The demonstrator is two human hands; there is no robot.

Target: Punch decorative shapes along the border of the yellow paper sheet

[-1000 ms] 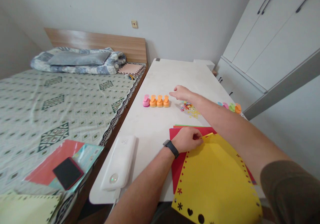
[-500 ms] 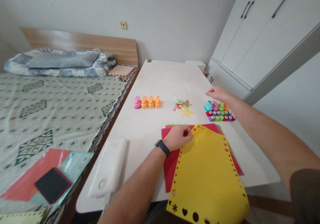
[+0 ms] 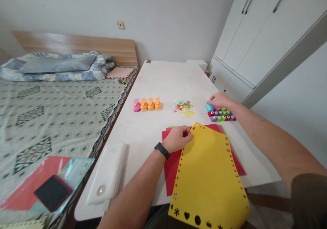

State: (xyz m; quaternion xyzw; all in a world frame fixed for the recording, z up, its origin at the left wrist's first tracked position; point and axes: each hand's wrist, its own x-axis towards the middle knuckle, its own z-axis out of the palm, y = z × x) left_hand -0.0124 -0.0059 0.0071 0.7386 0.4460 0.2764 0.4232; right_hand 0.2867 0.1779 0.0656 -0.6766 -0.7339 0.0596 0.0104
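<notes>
My left hand [image 3: 177, 138] pinches the upper left edge of a yellow sheet of paper [image 3: 206, 174]. Small punched shapes run along the sheet's sides, with larger ones, a heart and an oval among them, at its near end. Beneath it lie a red sheet [image 3: 170, 178] and other coloured sheets. My right hand [image 3: 219, 100] is at the back row of craft punches on the right, its fingers closed over the top of a light-blue craft punch [image 3: 209, 108]. The hand partly hides the punches beside it. Red, purple and green punches [image 3: 221, 116] stand in rows just in front.
One pink and several orange punches [image 3: 150, 105] stand in a row at left. Loose paper cutouts [image 3: 184, 107] are heaped mid-table. A white power bank [image 3: 108, 174] lies on the table's [image 3: 168, 79] left edge. A phone [image 3: 53, 192] rests on the bed; a wardrobe [image 3: 255, 34] stands at right.
My right hand has come down onto the back row of punches and now covers part of it. My left hand still holds the yellow sheet. The view has shifted slightly.
</notes>
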